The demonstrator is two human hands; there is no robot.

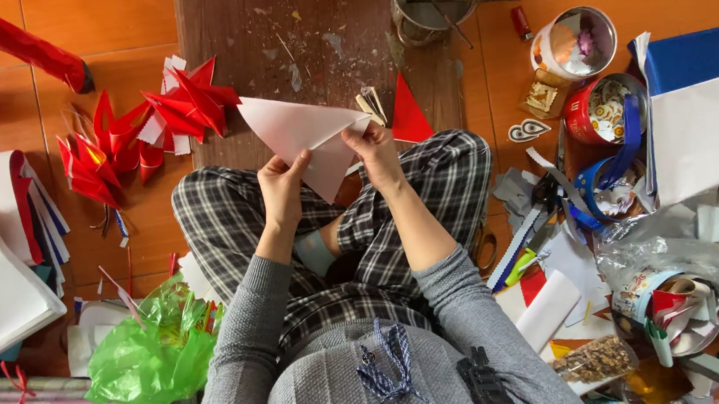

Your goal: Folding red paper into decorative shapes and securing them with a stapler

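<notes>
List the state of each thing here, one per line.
white paper: folded to a point, held up in both hands
left hand: pinching the paper's lower edge
right hand: gripping the paper's right corner
red folded paper pieces: piled on the floor
green plastic bag: crumpled
red tin: open

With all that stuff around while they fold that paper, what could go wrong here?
The pale folded paper triangle is held in the air by only the left hand and right hand, so a crease might go crooked. The scissors lie close to the right knee and could perhaps jab it. The finished red folded paper shapes on the floor could get crushed.
</notes>
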